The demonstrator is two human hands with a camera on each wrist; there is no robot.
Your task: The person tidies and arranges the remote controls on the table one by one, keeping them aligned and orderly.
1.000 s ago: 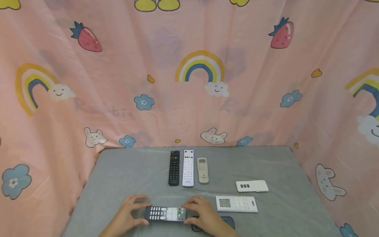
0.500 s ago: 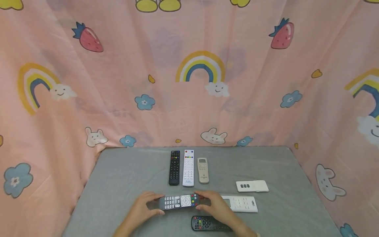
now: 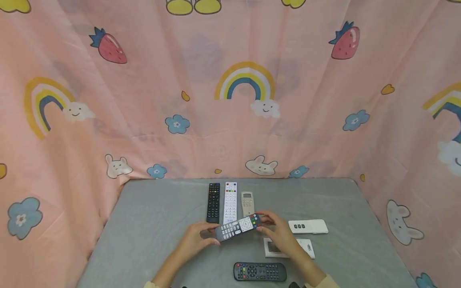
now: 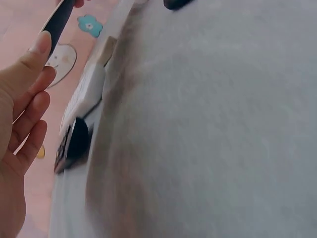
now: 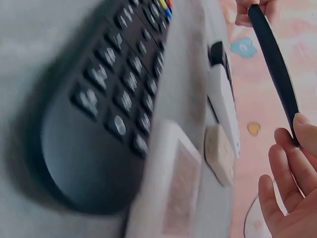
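Between both hands a dark grey remote control (image 3: 238,227) with white and coloured buttons is held up off the table, slanting up to the right. My left hand (image 3: 196,237) pinches its left end between thumb and fingers. Its right end is pinched by my right hand (image 3: 275,230). In the right wrist view the dark remote (image 5: 276,69) is seen edge-on, apart from the table. Behind it, in the head view, a black remote (image 3: 213,202), a white remote (image 3: 230,200) and a beige remote (image 3: 247,203) lie side by side, the last two partly covered.
On the grey table cloth (image 3: 151,216), a small white remote (image 3: 307,226) lies at the right. A white remote with a screen (image 3: 306,247) is partly hidden under my right forearm. Nearest me lies another black remote (image 3: 260,272). A pink patterned curtain (image 3: 201,148) hangs behind.
Both hands have lifted the dark grey remote and moved it away from me and to the right, tilting its right end upward. The near black remote is now uncovered.
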